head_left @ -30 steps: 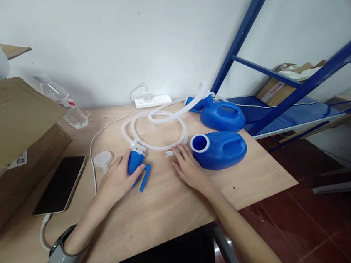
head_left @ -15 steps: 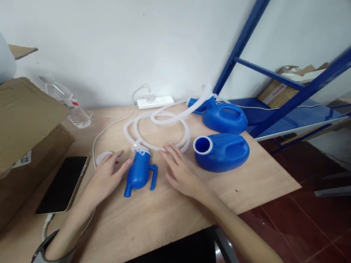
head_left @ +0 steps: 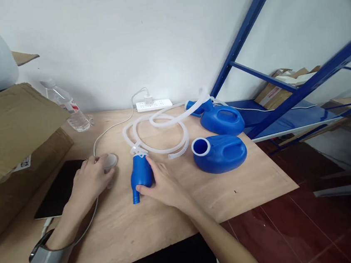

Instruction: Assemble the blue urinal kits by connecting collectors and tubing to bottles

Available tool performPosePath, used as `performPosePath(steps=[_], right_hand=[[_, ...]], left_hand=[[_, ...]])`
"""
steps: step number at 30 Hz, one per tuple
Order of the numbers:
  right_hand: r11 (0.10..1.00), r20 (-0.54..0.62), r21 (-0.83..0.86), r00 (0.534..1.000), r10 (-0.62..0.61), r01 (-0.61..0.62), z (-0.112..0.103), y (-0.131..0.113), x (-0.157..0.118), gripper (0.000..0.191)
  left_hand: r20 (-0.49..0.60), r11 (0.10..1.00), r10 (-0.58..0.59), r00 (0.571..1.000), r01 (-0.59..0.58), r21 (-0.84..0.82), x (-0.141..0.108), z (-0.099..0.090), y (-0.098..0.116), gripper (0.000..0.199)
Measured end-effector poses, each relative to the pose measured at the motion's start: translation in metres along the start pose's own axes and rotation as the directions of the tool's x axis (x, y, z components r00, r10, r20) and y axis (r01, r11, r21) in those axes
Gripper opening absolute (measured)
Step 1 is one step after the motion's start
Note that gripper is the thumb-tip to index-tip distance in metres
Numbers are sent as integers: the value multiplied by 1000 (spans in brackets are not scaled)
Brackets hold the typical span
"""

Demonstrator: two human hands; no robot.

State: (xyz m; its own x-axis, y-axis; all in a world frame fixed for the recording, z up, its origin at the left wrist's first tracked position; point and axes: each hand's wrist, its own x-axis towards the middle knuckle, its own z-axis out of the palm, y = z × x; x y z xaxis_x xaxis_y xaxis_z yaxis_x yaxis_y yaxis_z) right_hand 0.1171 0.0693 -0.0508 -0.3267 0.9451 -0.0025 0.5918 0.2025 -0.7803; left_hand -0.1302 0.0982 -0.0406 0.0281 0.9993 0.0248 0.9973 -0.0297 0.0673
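Note:
My right hand (head_left: 162,183) grips the small blue spouted piece (head_left: 140,173) from its right side, covering its handle; its spout points toward me. A clear plastic clip (head_left: 138,150) lies at its top end. My left hand (head_left: 94,176) is beside a round white lid (head_left: 110,160), fingers bent near its left edge, over the cable; whether it holds anything is hidden. Behind lies a coiled translucent hose (head_left: 134,133). To the right rests a blue bottle (head_left: 221,154) with a white-rimmed open mouth, and behind it a second blue bottle (head_left: 223,120) with a spouted piece fitted on it.
A phone (head_left: 59,189) with a cable lies at left, beside a large cardboard box (head_left: 13,136). A water bottle (head_left: 71,111) leans near the wall, and a power strip (head_left: 154,105) sits at the table's back. A blue metal shelf (head_left: 264,76) stands at right.
My right hand has moved left and closed on the small blue piece, which has turned slightly. My left hand has moved away from that piece, to the left, by the white lid.

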Motion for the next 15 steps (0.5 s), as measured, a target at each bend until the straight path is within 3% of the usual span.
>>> performPosePath(steps=[2, 5, 9, 11, 15], right_hand=[[999, 41, 8, 999, -35, 35, -8, 7, -5, 101], [988, 39, 46, 989, -146, 144, -22, 18, -16, 108], [972, -19, 47, 973, -230, 230, -34, 31, -27, 110], [968, -23, 47, 969, -246, 247, -37, 34, -30, 109], [959, 17, 87, 962, -272, 270, -38, 35, -33, 107]], left_hand=[[-30, 998, 2, 1000, -4, -65, 2, -1, -2, 49], [-59, 945, -8, 998, -12, -326, 4, -3, 2, 54], [83, 713, 65, 994, 11, -701, 2, -12, 24, 56], [102, 623, 105, 989, 15, -782, -1, -19, 38, 58], [98, 577, 120, 988, 11, -817, -8, -25, 56, 60]])
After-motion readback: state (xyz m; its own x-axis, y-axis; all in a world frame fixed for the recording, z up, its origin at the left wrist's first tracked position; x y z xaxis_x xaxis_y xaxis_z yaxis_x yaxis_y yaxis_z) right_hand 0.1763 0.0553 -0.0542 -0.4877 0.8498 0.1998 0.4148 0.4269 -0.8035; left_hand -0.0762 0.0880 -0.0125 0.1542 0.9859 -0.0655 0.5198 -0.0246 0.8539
